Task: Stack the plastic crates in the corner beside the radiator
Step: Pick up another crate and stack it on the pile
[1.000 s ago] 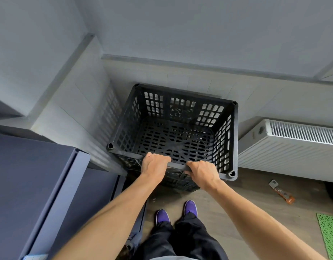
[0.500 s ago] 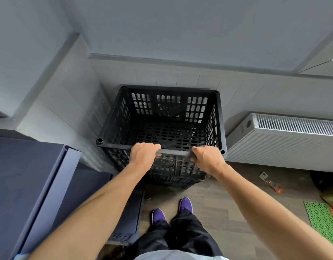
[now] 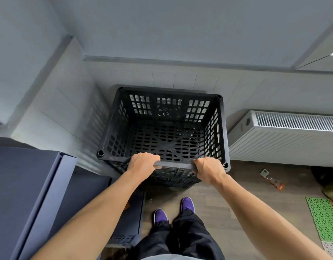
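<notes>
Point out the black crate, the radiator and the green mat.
black crate [image 3: 212,132]: head view, on the inside of its right wall.
radiator [image 3: 285,145]: head view, on its ribbed front panel.
green mat [image 3: 323,218]: head view, on the middle of its perforated surface.

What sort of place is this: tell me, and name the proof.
Likely a home or utility room corner: a white wall radiator, wood-look plank floor and a green perforated mat.

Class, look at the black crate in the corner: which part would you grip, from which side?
Grip the near top rim of the black crate from the floor side, as the left hand and right hand do. It is a straight bar, and walls and the radiator block the other sides.
</notes>
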`<state>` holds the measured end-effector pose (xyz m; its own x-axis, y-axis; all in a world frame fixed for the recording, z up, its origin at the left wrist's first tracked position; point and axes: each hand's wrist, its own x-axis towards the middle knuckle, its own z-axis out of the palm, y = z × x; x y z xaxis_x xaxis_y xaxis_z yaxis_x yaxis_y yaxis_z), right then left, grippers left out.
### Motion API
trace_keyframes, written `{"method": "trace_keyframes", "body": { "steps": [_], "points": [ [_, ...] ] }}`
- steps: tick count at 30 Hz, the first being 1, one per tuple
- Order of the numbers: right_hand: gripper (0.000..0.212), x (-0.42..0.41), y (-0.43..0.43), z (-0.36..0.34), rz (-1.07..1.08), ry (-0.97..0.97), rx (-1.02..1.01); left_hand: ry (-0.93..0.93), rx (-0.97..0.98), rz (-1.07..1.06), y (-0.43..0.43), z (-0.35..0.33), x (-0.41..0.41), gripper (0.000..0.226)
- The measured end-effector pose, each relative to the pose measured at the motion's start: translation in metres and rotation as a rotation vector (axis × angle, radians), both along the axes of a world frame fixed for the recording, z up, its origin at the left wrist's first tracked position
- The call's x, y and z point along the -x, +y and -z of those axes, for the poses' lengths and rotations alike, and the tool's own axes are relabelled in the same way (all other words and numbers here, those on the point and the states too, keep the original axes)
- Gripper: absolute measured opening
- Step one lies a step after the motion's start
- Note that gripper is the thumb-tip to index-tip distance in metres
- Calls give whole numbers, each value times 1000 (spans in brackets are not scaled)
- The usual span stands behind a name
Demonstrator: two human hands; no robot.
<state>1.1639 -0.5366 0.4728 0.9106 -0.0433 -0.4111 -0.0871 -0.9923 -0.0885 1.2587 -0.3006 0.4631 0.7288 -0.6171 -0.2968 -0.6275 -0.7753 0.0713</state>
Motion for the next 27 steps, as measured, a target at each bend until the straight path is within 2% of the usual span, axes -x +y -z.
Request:
{"method": "trace_keyframes", "body": {
  "steps": [3,12,27],
  "points": [
    [24,-2,0,4,-26,-5,24,38,-135,17,8,-7,-11,14],
    [22,4,11,7,-28,-107,67,-66,-158,42,21,-8,-14,31],
    [20,-6,25,10,3,-101,58,-93,-166,-50,29,-6,-19,22]
  ]
}}
